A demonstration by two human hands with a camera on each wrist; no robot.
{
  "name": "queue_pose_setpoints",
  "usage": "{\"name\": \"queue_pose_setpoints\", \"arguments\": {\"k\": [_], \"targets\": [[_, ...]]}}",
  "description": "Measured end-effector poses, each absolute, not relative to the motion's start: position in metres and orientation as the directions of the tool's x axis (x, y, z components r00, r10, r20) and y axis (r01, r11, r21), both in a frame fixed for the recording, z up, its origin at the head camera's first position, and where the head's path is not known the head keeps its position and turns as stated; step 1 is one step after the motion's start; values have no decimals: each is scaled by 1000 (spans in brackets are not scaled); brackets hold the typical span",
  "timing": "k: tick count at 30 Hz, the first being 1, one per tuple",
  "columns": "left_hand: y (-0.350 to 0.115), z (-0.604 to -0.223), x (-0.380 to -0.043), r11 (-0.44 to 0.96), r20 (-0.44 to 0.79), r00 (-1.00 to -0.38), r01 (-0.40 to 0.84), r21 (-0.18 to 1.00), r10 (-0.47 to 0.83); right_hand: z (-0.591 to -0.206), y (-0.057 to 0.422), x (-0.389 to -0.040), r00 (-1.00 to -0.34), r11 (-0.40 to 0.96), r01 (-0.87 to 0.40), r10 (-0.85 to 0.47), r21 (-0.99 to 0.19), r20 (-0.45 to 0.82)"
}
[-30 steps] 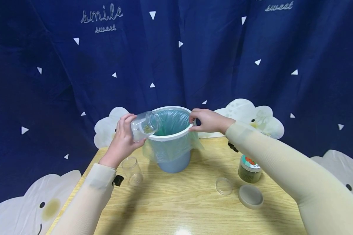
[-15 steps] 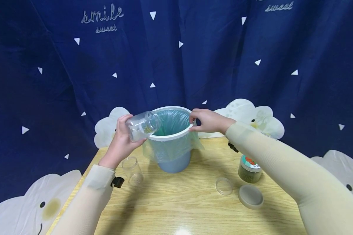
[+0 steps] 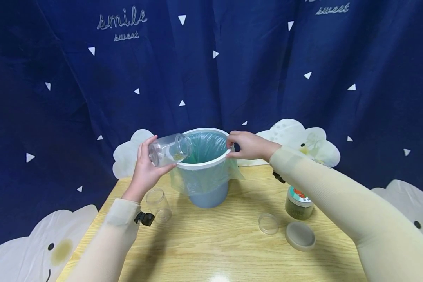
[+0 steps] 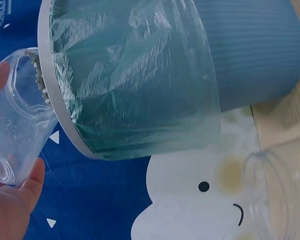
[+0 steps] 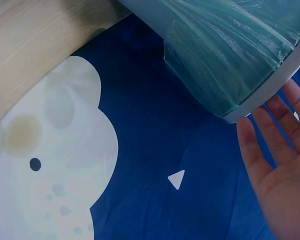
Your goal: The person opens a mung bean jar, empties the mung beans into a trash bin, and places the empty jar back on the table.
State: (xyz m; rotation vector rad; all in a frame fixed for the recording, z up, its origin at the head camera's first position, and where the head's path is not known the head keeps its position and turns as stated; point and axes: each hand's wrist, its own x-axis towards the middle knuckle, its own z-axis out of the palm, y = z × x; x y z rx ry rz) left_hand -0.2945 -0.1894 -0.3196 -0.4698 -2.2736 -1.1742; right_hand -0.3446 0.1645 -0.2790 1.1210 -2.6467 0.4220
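clear jar [image 3: 163, 151] is at the left side, tilted, its mouth at the rim of the bin [image 3: 208, 199]; whether it touches the rim, you cannot tell from these views. your left hand [image 3: 145, 172] grips it, with the thumb below and the fingers curled behind. as i judge, you are well into emptying it: the mouth is open and turned to the bin, but a small heap of greenish grains [image 3: 178, 156] lies inside near the lip, so this portion is left to tip out. how much is already in the bin does not show. the jar looks transparent and smooth, with a neck somewhat narrower, and fine specks on its wall. below your left hand, a second clear jar [image 3: 158, 203] stands upright on the table [image 3: 211, 243], without lid. the bin is pale blue, with a thin green liner [image 3: 206, 178] folded over its white rim. at its right edge, your right hand [image 3: 252, 145] pinches the rim between fingers and thumb. farther right lie a clear ring-like lid [image 3: 268, 224], then a container [image 3: 299, 211] with green contents and a printed top, and a grayish lid [image 3: 300, 235] just in front of it.
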Motion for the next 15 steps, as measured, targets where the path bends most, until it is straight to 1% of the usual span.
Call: {"name": "queue_pose_setpoints", "arguments": {"k": [3, 8, 15], "targets": [[-186, -320, -296, 546, 581, -813, 501, 671, 32, -279, 165, -345, -674, 660, -732, -663, -171, 327], [-180, -318, -298, 522, 557, -831, 473, 710, -4, -280, 165, -344, -685, 672, -721, -656, -167, 318], [-172, -310, -301, 468, 548, -834, 461, 754, -63, -279, 165, -343, -685, 673, -721, -654, -167, 320]]}}
